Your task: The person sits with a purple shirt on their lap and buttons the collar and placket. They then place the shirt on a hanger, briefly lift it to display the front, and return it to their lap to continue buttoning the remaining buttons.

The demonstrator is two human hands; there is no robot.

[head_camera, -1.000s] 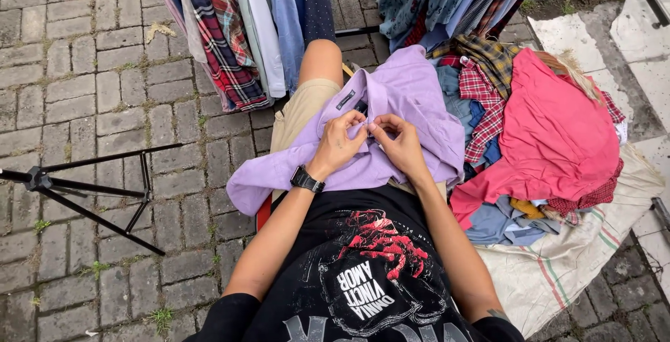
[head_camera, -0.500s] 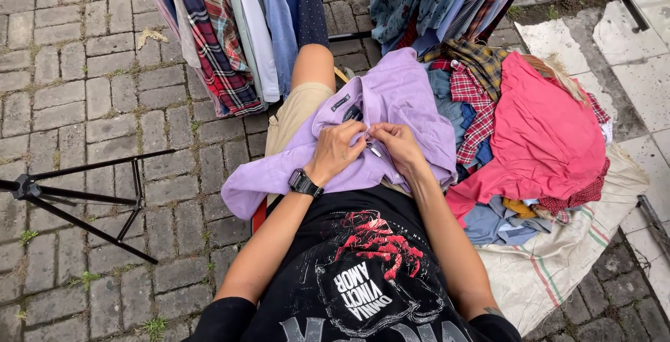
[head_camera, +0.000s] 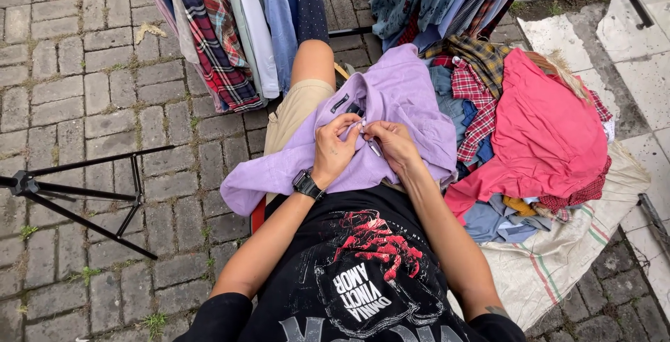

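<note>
Grey brick paving (head_camera: pixel 91 105) runs under everything, with grass in the joints. At the centre, the left hand (head_camera: pixel 333 148) and the right hand (head_camera: pixel 392 145) meet on a lilac shirt (head_camera: pixel 401 94) spread over the person's lap; both pinch its front fabric between thumb and fingertips, close together, almost touching, near a small button. A black watch (head_camera: pixel 307 184) sits on the left wrist. Just above the left hand, inside the shirt's collar, lies a small dark oblong label (head_camera: pixel 340 102). The shirt's sleeve trails off the lap to the left, ending above the paving, and a bare knee in tan shorts (head_camera: pixel 296 108) shows beyond the collar. To the right, touching the shirt's edge, a heap of clothes (head_camera: pixel 488 98) rises, checked red, blue and yellow pieces topped by a big red garment (head_camera: pixel 551 132). The heap rests on a pale woven sack (head_camera: pixel 558 272) with red and green stripes, laid flat rather than holding them inside. Ahead, hanging shirts (head_camera: pixel 237 28), plaid, white and blue, crowd the far edge close to the knee. Left of the lap the paving lies open as far as a black tripod (head_camera: pixel 77 199), well apart from the hands. Pale concrete slabs (head_camera: pixel 642 56) border the far right.
</note>
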